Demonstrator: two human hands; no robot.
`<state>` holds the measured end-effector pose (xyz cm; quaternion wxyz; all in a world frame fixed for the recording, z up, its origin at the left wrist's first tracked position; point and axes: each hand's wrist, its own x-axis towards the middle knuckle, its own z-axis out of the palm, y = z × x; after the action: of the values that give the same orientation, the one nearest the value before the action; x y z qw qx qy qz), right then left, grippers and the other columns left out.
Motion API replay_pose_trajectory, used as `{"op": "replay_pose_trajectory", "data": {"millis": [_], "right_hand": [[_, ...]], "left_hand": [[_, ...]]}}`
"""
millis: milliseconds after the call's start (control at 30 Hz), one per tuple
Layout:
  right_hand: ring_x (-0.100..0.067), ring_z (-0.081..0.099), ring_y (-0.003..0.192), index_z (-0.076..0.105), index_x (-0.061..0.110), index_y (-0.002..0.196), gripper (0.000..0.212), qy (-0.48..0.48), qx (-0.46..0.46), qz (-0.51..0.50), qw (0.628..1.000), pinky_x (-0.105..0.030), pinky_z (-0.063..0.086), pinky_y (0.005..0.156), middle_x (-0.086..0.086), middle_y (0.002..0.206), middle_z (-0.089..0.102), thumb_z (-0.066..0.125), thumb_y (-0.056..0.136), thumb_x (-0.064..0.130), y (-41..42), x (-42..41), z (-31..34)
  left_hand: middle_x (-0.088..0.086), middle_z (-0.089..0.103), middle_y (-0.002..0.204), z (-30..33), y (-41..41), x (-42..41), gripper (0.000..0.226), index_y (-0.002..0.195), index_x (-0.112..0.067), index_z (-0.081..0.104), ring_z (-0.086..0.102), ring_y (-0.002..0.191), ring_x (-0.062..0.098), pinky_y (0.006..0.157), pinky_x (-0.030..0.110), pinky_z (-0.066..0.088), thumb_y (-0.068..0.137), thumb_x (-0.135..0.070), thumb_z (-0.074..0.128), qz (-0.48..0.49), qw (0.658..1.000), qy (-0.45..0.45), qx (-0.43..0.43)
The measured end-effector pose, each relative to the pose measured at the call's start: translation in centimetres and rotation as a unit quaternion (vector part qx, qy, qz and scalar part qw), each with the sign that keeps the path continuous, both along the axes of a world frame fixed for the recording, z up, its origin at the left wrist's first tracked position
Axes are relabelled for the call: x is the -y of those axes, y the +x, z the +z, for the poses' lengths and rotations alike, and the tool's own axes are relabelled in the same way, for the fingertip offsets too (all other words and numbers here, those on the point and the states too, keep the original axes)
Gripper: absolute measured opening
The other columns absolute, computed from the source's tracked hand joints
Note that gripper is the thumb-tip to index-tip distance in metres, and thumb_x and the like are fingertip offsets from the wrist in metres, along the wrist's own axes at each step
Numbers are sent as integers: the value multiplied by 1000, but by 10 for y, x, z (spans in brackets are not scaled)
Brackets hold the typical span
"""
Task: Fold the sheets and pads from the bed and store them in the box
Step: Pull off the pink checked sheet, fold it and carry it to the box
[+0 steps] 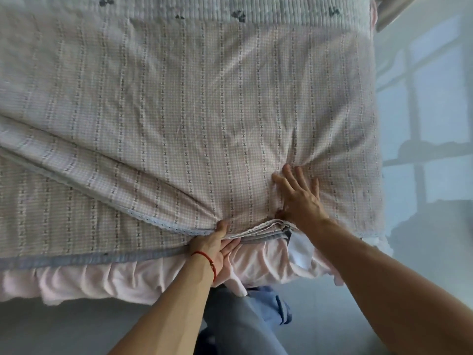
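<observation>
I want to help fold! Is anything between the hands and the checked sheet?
Nothing visible. The left hand already grips the checked sheet at the bed's near edge, and the right hand presses flat on it. No box is in view.

A bed (76,283) fills most of the view, seen from above at its near edge, with a pale pink ruffled skirt (102,280) hanging along its side. Beneath and around it lies a smooth, glossy grey-blue floor (422,252). On the right, the floor mirrors a bright window reflection (422,98), its dark frame bars crossing pale daylight. A metal bed frame post (391,14) shows at the top right corner. The light is soft and cool.
</observation>
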<state>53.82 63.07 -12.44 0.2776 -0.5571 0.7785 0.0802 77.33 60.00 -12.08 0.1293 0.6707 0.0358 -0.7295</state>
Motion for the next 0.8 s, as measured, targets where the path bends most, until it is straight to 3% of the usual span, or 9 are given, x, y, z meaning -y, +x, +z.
{"op": "replay_pose_trajectory", "data": {"millis": [100, 167, 233, 333, 433, 567, 667, 800], "right_hand": [[-31, 10, 158, 29, 31, 159, 95, -34, 28, -42, 998, -62, 18, 123, -3, 171, 15, 84, 81, 33, 17, -15, 29], [-30, 39, 145, 53, 26, 145, 67, -145, 37, -58, 987, -51, 39, 114, -4, 157, 45, 80, 83, 24, 43, -39, 41], [-24, 55, 121, 66, 23, 129, 49, -198, 32, -35, 979, -43, 49, 99, -1, 133, 60, 77, 81, 16, 69, -71, 46], [-25, 56, 103, 69, 19, 120, 44, -213, -3, -24, 977, -40, 50, 87, -1, 114, 62, 80, 78, 9, 91, -97, 43], [-27, 58, 98, 70, 15, 115, 39, -227, -31, -47, 972, -39, 51, 83, -4, 110, 64, 78, 80, 3, 103, -110, 39], [-34, 62, 107, 71, 12, 109, 41, -180, -54, -126, 974, -44, 53, 86, -8, 107, 72, 73, 70, -3, 130, -109, 43], [-32, 64, 95, 73, 16, 107, 34, -181, -85, -187, 962, -41, 49, 82, -4, 106, 67, 74, 75, 5, 168, -69, 59], [-23, 60, 99, 68, 21, 114, 33, -230, 12, -66, 971, -38, 49, 87, 1, 111, 63, 75, 82, 16, 246, -7, 72]], "left_hand": [[24, 70, 110, 18, 8, -2, 33, 116, 3, 62, 72, 93, 38, 59, 36, 63, 91, -15, 74, -6, 1000, 3, 5], [22, 72, 108, 29, 19, -2, 32, 111, 3, 65, 73, 95, 34, 66, 36, 64, 89, -16, 77, -14, 999, -33, 19], [19, 72, 107, 44, 38, 12, 24, 105, -2, 67, 72, 94, 29, 64, 31, 62, 90, -19, 76, -1, 996, -75, 38], [13, 70, 100, 52, 76, 43, 15, 99, -7, 64, 69, 85, 22, 58, 27, 59, 94, -19, 71, 12, 987, -136, 83], [17, 73, 106, 49, 104, 52, 13, 97, -5, 64, 75, 87, 25, 71, 36, 62, 91, -10, 74, -34, 976, -180, 117], [25, 73, 100, 47, 126, 27, 12, 93, 1, 63, 74, 81, 30, 63, 32, 63, 92, -6, 73, -69, 974, -173, 125], [26, 73, 95, 48, 139, 22, 13, 91, -2, 64, 74, 72, 25, 62, 29, 61, 91, -9, 74, -69, 984, -140, 89], [13, 75, 80, 47, 156, 53, 26, 89, -7, 71, 68, 63, 19, 57, 27, 53, 87, -32, 78, -116, 987, -108, 40]]}}
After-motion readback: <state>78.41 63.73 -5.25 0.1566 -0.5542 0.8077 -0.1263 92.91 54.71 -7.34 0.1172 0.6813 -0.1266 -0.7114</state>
